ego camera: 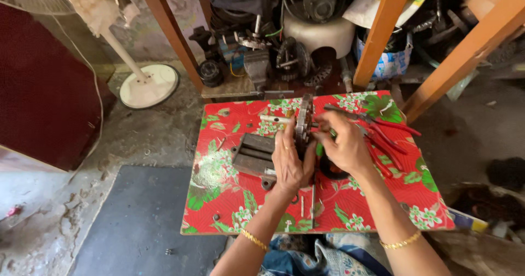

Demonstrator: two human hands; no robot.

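My left hand (pixel 290 158) grips a round metal motor part (pixel 304 117) held upright on edge over a small table covered in red floral cloth (pixel 229 194). My right hand (pixel 344 145) is closed on the right side of the same part, fingers pinching near its centre. A dark round piece (pixel 330 169) lies under my right wrist. A grey metal block (pixel 252 154) rests on the cloth just left of my left hand. Both wrists wear gold bangles.
Red-handled pliers (pixel 383 131) lie on the cloth to the right. A thin rod (pixel 313 199) and small screws lie near the front edge. Behind stand orange wooden frame legs (pixel 380 33), a pile of motor parts (pixel 262 52) and a fan base (pixel 149 86).
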